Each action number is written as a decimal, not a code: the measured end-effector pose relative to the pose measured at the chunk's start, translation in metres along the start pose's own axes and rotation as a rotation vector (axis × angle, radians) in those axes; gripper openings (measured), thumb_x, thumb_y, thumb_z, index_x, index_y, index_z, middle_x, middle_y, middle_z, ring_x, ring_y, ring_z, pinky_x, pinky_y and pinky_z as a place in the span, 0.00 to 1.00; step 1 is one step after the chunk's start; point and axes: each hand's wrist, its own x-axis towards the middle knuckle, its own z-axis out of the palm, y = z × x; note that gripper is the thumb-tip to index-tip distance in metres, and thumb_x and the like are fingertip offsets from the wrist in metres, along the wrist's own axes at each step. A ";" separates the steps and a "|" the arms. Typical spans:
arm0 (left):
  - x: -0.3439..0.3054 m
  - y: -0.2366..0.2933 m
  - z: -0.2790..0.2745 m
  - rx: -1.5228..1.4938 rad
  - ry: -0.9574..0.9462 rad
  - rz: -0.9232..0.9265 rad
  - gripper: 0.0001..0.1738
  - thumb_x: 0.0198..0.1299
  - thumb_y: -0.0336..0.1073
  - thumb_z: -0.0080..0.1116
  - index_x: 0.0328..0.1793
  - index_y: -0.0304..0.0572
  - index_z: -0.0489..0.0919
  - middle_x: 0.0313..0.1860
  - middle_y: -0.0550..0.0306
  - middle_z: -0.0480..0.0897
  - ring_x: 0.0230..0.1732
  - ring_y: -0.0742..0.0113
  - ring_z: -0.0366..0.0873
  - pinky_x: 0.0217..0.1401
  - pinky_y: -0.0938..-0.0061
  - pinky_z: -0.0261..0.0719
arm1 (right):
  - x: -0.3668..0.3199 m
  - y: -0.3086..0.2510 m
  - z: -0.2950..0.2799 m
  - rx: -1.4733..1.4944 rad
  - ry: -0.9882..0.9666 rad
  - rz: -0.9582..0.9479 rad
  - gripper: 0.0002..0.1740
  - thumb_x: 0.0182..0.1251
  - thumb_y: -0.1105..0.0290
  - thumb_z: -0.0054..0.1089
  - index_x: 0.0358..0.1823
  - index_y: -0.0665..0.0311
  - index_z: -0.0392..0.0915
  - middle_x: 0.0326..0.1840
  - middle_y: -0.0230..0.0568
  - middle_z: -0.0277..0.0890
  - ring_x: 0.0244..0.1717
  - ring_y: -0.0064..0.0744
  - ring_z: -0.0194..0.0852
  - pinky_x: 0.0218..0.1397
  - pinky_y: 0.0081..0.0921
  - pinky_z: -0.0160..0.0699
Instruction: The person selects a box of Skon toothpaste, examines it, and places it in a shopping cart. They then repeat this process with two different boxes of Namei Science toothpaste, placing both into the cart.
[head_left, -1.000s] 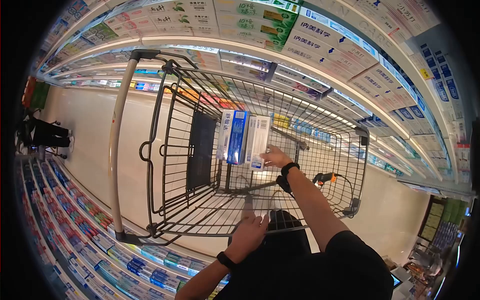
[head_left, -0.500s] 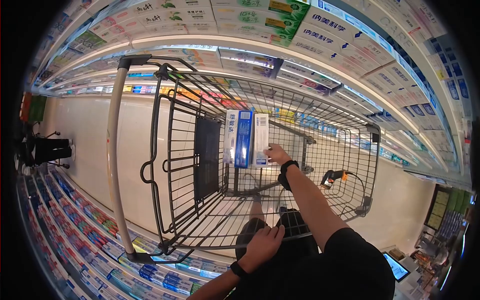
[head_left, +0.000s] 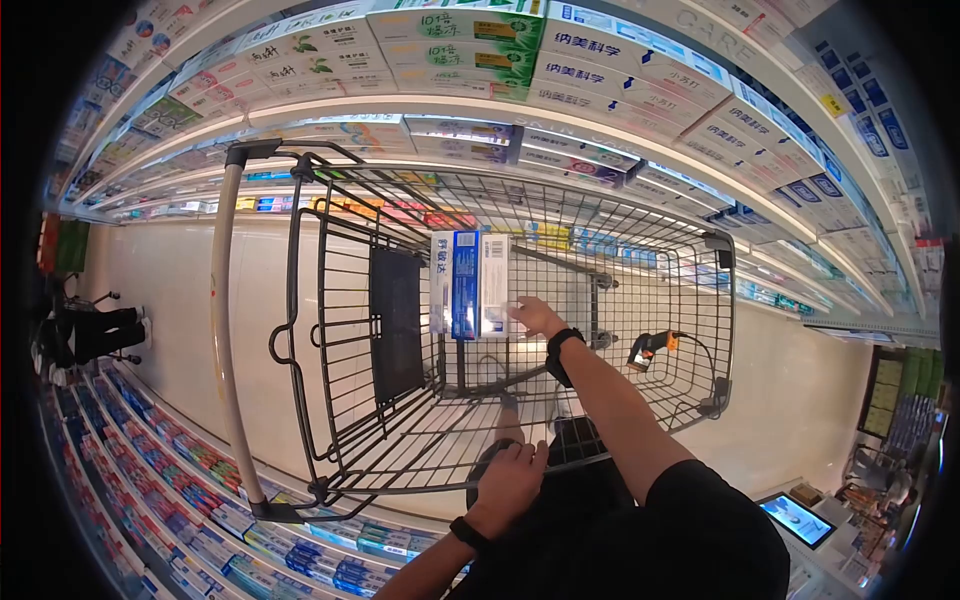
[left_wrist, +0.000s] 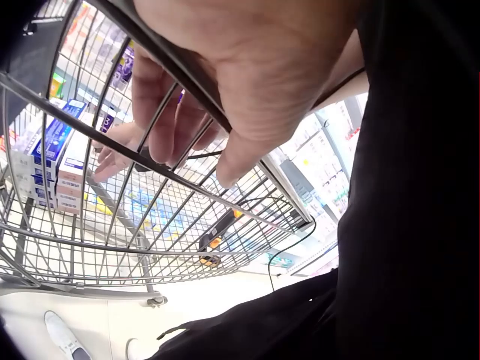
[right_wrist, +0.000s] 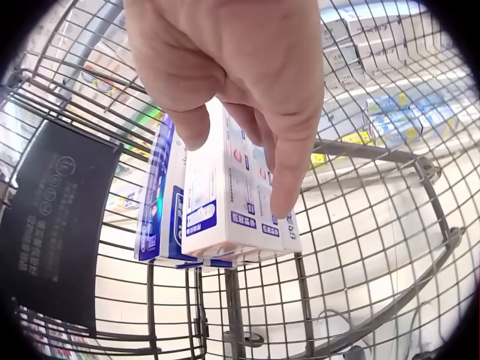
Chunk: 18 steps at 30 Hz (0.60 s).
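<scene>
Inside a wire shopping cart [head_left: 400,492], blue-and-white toothpaste boxes [head_left: 465,285] stand in a stack close to the black panel. White toothpaste boxes [right_wrist: 244,199] are stacked right beside them. My right hand [head_left: 540,318] is at the white stack's right side. In the right wrist view, its fingers [right_wrist: 289,176] extend along that side, while the thumb lies near the top edge. My left hand [head_left: 510,488] holds the cart's near rim, its fingers [left_wrist: 161,142] over the inside and the thumb outside.
The cart's handle [head_left: 225,300] is at the left, with a black panel [head_left: 397,325] nearby. A black-and-orange device [head_left: 652,350] with a cable is at the basket's right end. Shelves of boxes [head_left: 610,70] line both sides. A person's legs [head_left: 100,335] show at far left, a lit screen [head_left: 797,518] lower right.
The gap between the white stack and the blue-and-white stack has closed, with my right hand at the white boxes' side throughout. My left hand stays on the rim; the head view has shifted.
</scene>
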 end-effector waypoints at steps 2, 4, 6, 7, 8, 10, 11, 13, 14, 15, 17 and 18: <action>0.000 0.001 0.002 0.027 0.003 -0.010 0.23 0.46 0.34 0.64 0.50 0.40 0.74 0.39 0.53 0.77 0.40 0.56 0.76 0.43 0.64 0.77 | -0.023 0.005 -0.020 -0.015 -0.053 -0.083 0.36 0.66 0.53 0.57 0.66 0.73 0.65 0.57 0.53 0.74 0.46 0.43 0.79 0.37 0.34 0.84; 0.000 0.002 0.001 0.035 0.038 -0.005 0.24 0.43 0.32 0.65 0.50 0.40 0.74 0.38 0.53 0.77 0.40 0.55 0.76 0.42 0.64 0.77 | -0.067 0.002 -0.052 -0.067 -0.144 -0.132 0.39 0.68 0.51 0.57 0.70 0.73 0.60 0.57 0.53 0.75 0.47 0.38 0.77 0.42 0.28 0.82; 0.002 0.006 -0.001 0.049 0.016 -0.030 0.25 0.42 0.31 0.64 0.51 0.40 0.74 0.37 0.54 0.77 0.41 0.55 0.76 0.42 0.63 0.77 | -0.109 0.009 -0.088 -0.139 -0.140 -0.208 0.38 0.68 0.51 0.56 0.69 0.72 0.61 0.54 0.50 0.77 0.44 0.34 0.76 0.43 0.26 0.80; 0.003 0.009 -0.003 0.071 -0.011 -0.054 0.25 0.42 0.31 0.64 0.51 0.40 0.74 0.37 0.54 0.78 0.41 0.55 0.76 0.42 0.63 0.77 | -0.132 0.021 -0.102 -0.170 -0.141 -0.239 0.37 0.69 0.51 0.56 0.69 0.72 0.62 0.52 0.49 0.77 0.43 0.32 0.76 0.43 0.25 0.79; 0.004 0.007 0.001 0.093 0.000 -0.066 0.25 0.42 0.30 0.64 0.51 0.40 0.75 0.37 0.54 0.78 0.41 0.54 0.77 0.41 0.63 0.78 | -0.154 0.035 -0.118 -0.154 -0.125 -0.253 0.36 0.70 0.51 0.55 0.68 0.72 0.63 0.52 0.46 0.77 0.42 0.29 0.74 0.46 0.23 0.77; 0.002 0.009 0.010 0.141 0.006 -0.102 0.21 0.47 0.32 0.63 0.49 0.40 0.75 0.36 0.53 0.78 0.42 0.54 0.78 0.41 0.62 0.78 | -0.210 0.061 -0.147 -0.099 -0.035 -0.225 0.35 0.69 0.50 0.55 0.66 0.72 0.65 0.56 0.52 0.76 0.51 0.39 0.75 0.55 0.30 0.74; 0.004 0.009 0.011 0.174 0.010 -0.125 0.17 0.51 0.35 0.63 0.46 0.40 0.74 0.36 0.53 0.79 0.42 0.54 0.78 0.41 0.62 0.79 | -0.233 0.074 -0.162 -0.071 0.010 -0.229 0.35 0.68 0.50 0.55 0.66 0.72 0.66 0.58 0.54 0.75 0.56 0.44 0.76 0.59 0.34 0.73; 0.004 0.011 0.011 0.223 0.018 -0.126 0.16 0.51 0.36 0.63 0.45 0.40 0.75 0.35 0.53 0.79 0.41 0.54 0.79 0.41 0.62 0.80 | -0.271 0.109 -0.180 -0.072 0.111 -0.275 0.29 0.70 0.55 0.54 0.65 0.68 0.69 0.56 0.55 0.77 0.56 0.45 0.76 0.59 0.33 0.73; 0.005 0.011 0.013 0.240 -0.011 -0.152 0.16 0.51 0.36 0.63 0.45 0.40 0.76 0.35 0.53 0.79 0.41 0.53 0.79 0.41 0.62 0.80 | -0.286 0.125 -0.186 -0.156 0.155 -0.280 0.27 0.69 0.57 0.55 0.62 0.67 0.71 0.51 0.55 0.78 0.52 0.47 0.78 0.56 0.34 0.74; 0.005 0.011 0.015 0.260 -0.040 -0.180 0.15 0.51 0.36 0.63 0.45 0.40 0.76 0.35 0.53 0.79 0.40 0.53 0.79 0.41 0.62 0.80 | -0.296 0.141 -0.189 -0.239 0.197 -0.285 0.24 0.68 0.59 0.56 0.60 0.66 0.73 0.47 0.55 0.80 0.48 0.48 0.79 0.53 0.35 0.75; 0.004 0.011 0.019 0.292 -0.040 -0.210 0.16 0.51 0.38 0.63 0.44 0.43 0.77 0.36 0.53 0.80 0.41 0.53 0.80 0.40 0.61 0.80 | -0.304 0.167 -0.188 -0.470 0.253 -0.326 0.19 0.66 0.62 0.56 0.53 0.66 0.77 0.40 0.54 0.80 0.43 0.52 0.78 0.49 0.39 0.75; 0.004 0.011 0.018 0.290 -0.044 -0.220 0.16 0.51 0.39 0.64 0.45 0.43 0.77 0.36 0.53 0.80 0.41 0.53 0.80 0.40 0.61 0.80 | -0.306 0.176 -0.184 -0.450 0.371 -0.455 0.15 0.66 0.63 0.54 0.48 0.66 0.77 0.40 0.53 0.80 0.44 0.53 0.78 0.49 0.42 0.75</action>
